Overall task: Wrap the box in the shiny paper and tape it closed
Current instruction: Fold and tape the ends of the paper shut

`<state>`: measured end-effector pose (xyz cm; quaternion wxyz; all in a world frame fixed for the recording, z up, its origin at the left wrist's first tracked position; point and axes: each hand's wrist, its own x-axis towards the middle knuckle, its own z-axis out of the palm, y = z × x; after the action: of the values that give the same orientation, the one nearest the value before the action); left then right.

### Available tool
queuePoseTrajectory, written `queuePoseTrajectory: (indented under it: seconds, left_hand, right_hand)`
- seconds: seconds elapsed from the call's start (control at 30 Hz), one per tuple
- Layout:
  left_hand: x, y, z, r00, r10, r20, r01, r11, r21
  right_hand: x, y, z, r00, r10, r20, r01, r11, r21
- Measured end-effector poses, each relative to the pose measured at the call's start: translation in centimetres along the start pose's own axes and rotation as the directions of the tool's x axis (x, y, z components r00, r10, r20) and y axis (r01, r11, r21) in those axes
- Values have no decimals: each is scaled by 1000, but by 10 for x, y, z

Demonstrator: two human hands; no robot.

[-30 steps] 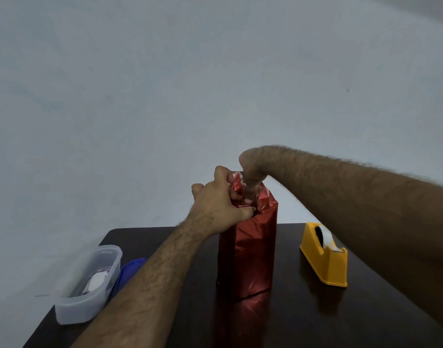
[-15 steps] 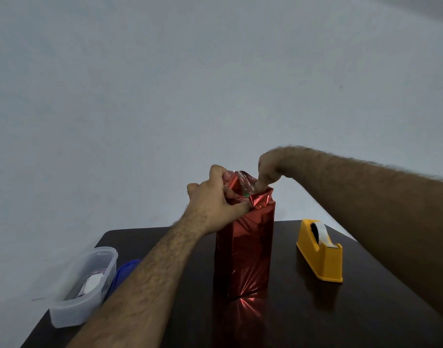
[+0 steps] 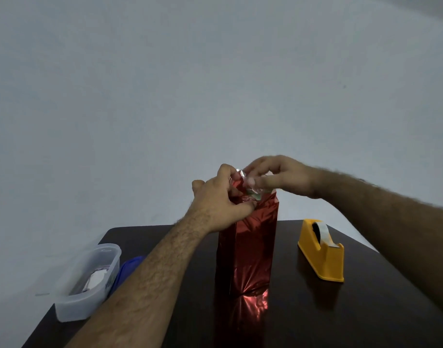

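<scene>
A tall box wrapped in shiny red paper stands upright in the middle of the dark table. My left hand grips the gathered paper at the box's top left, thumb pressed on the fold. My right hand reaches in from the right, its fingers pinching the loose silvery-backed paper flap above the top. The box's top face is hidden by both hands and the crumpled paper.
A yellow tape dispenser with a roll of tape stands to the right of the box. At the table's left edge sits a clear plastic tub holding small items, with a blue object beside it. A plain pale wall lies behind.
My right hand turned from pushing down into the top opening to lying across the top, pinching the paper flap. My left hand kept its grip on the top left.
</scene>
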<state>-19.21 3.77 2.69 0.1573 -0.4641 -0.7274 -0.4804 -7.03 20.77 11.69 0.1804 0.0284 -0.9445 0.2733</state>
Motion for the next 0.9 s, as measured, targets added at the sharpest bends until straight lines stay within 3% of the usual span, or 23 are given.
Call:
queuePoseTrajectory:
  seconds: [0.1,0.23,0.4,0.5,0.57,0.63,0.8,0.9]
  left_hand:
    - [1,-2,-5,999,29,36,-29,999,17]
    - [2,-4,-9,996,73,56,-79,992,103]
    - [1,-5,-8,965,239,107,-261,910,321]
    - [1,-4,-8,952,301,54,-293,845,447]
    - [1,-1,-5,940,338,-54,-285,861,421]
    - [0,4,0,947,290,-137,-243,928,284]
    - [5,12,11,964,184,-190,-201,977,-72]
    - [6,15,12,978,113,-173,-153,958,-243]
  right_hand:
    - [-13,17,-1,992,-54,114,73,983,-166]
    - [-18,34,1,994,-77,80,106,875,-472]
    - [-20,43,2,994,-103,37,108,867,-486]
    - [-17,44,4,991,-132,5,117,857,-502]
    - [-13,44,2,988,-151,-17,126,877,-463]
    - [-10,44,-1,982,-182,-50,154,926,-344]
    - [-9,42,-9,972,-176,-157,181,983,16]
    - [-9,53,6,922,-155,-356,243,945,218]
